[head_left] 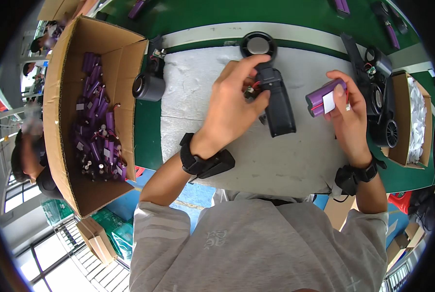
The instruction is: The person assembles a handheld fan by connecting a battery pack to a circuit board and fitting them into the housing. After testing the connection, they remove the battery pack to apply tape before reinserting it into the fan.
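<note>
Grey short-sleeved cloth of our own shirt (pixel 256 243) is filling the view closest to the camera, below the near edge of a whitish foam slab (pixel 188 73) that is covering the middle of a green counter (pixel 148 134). Over the slab, our left hand (pixel 229 104) is gripping a black plastic device with a round head and a long handle (pixel 281 114); its fingers are curving half closed, the index finger reaching over the neck and the thumb pressing the handle's upper end, with thin red wires (pixel 256 84) showing between them. Our right hand (pixel 351 117) is pinching a purple shrink-wrapped battery pack (pixel 316 103) between thumb and fingers, nearly closed around its outer end, over the slab's right half. That pack is lying to the right of the handle, well apart from it, and bare foam is showing between. Its long axis is slanting from near left to far right, whereas the handle is running almost straight from the slab's far edge toward us, so the two are sitting crosswise. We cannot tell whether the device is resting on the foam. Beyond the slab's left edge, a tall brown cardboard box (pixel 58 117) is holding many more purple packs (pixel 99 104).
</note>
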A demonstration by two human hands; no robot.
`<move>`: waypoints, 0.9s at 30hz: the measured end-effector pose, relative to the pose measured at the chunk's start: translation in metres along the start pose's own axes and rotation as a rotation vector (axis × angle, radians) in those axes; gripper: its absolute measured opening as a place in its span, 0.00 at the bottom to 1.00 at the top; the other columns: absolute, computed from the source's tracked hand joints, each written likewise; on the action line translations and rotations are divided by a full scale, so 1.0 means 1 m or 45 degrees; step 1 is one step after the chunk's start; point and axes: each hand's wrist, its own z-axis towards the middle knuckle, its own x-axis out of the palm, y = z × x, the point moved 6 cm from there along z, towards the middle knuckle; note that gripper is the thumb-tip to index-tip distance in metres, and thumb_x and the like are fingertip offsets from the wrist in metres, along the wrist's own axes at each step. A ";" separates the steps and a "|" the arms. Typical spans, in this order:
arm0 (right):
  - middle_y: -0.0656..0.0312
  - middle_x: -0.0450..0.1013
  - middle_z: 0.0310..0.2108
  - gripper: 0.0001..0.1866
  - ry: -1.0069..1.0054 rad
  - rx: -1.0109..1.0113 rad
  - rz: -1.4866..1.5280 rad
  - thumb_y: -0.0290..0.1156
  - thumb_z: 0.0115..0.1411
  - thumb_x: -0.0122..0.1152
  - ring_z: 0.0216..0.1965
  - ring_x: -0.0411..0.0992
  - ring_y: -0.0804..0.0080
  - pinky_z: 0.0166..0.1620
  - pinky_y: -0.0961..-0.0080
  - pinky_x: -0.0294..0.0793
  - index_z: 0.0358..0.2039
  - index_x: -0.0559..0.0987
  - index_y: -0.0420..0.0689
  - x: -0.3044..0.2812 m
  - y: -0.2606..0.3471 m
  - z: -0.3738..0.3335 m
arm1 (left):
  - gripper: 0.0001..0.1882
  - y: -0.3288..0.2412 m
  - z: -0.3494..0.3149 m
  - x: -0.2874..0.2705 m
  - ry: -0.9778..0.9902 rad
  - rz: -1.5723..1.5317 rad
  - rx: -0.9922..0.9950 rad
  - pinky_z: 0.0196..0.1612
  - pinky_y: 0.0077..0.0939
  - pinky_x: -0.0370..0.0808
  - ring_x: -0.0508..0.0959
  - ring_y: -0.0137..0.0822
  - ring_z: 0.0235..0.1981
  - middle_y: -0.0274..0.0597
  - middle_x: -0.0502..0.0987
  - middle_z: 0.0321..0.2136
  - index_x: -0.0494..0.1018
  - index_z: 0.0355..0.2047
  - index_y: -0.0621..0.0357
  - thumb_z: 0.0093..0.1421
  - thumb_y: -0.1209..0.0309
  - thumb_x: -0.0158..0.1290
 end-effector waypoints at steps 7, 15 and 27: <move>0.69 0.68 0.30 0.12 -0.091 0.041 0.340 0.32 0.65 0.57 0.29 0.65 0.83 0.33 0.86 0.65 0.45 0.76 0.39 0.002 0.007 0.001 | 0.30 -0.007 0.001 0.040 0.263 -0.319 0.077 0.41 0.19 0.75 0.76 0.26 0.39 0.37 0.71 0.40 0.70 0.54 0.52 0.51 0.87 0.60; 0.63 0.69 0.29 0.13 0.119 -0.401 -0.992 0.21 0.51 0.68 0.26 0.68 0.76 0.27 0.79 0.65 0.39 0.81 0.41 0.033 0.030 -0.002 | 0.18 0.008 -0.001 0.034 0.399 -0.401 0.062 0.41 0.21 0.76 0.78 0.29 0.38 0.37 0.77 0.36 0.76 0.41 0.57 0.50 0.89 0.58; 0.61 0.68 0.28 0.11 0.114 -0.645 -1.216 0.19 0.44 0.72 0.22 0.69 0.71 0.23 0.78 0.66 0.30 0.82 0.40 0.045 0.020 -0.001 | 0.18 -0.006 -0.003 0.029 0.326 -0.213 0.328 0.36 0.25 0.78 0.81 0.36 0.33 0.41 0.79 0.33 0.78 0.36 0.60 0.45 0.90 0.57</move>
